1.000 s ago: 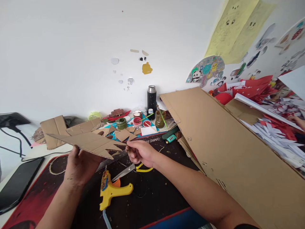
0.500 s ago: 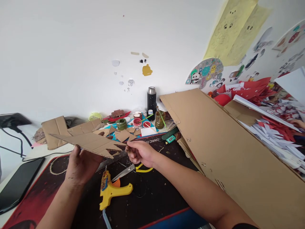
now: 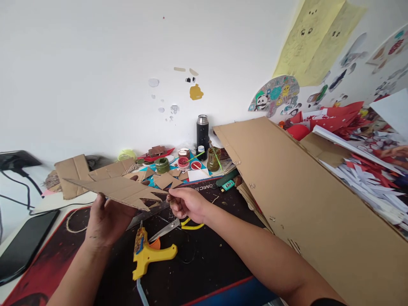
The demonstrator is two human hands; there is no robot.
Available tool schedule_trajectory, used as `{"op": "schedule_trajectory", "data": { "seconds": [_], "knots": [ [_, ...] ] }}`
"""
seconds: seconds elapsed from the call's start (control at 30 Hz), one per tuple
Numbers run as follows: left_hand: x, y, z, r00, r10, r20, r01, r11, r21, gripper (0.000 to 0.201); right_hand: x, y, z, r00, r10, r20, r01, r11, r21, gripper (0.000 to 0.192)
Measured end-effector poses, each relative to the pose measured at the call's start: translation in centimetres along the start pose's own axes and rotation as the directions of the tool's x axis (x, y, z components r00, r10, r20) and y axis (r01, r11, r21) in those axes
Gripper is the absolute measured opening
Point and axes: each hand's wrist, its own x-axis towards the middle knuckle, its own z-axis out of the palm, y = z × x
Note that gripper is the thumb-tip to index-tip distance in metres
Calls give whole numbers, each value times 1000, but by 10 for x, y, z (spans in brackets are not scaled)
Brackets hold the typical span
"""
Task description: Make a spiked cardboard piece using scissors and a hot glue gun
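A flat cardboard cutout with jagged points along its right end is held above the dark mat. My left hand grips it from below, thumb at the near edge and fingertips showing past the far edge. With thumb and fingers closed, my right hand pinches the tip of one point at the right end. Below the cutout lie scissors with yellow handles. Nearer to me rests a yellow hot glue gun, a clear glue stick coming out of its back end.
A large cardboard sheet slopes along the right side. Paint jars, cardboard scraps and a black thermos stand by the wall. A phone lies at left. Another person's hand is among paper strips at far right.
My hands and the cutout have hardly moved; the view has shifted slightly. At far right, the other person's hand reaches further into view over the paper.
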Motion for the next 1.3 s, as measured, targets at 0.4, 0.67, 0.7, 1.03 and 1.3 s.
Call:
{"op": "schedule_trajectory", "data": {
  "seconds": [0.4,0.67,0.7,1.03,1.3],
  "knots": [
    [0,0,2,999,26,-36,-26,1000,-3,85,1,0,1,1000,-16,0,16,1000,-13,30],
    [2,1,3,998,28,-62,-28,1000,8,91,2,3,-2,1000,-13,8,13,1000,-20,27],
    [2,1,3,998,33,-62,-33,999,1,91,2,3,-2,1000,-11,7,11,1000,-21,28],
    [2,2,1,998,-4,-60,1,998,-57,97,1,4,-1,1000,-19,-17,18,998,-56,31],
    [1,2,5,998,-4,-62,0,998,-64,97,2,4,0,1000,-16,-13,15,998,-58,35]
  ]
}}
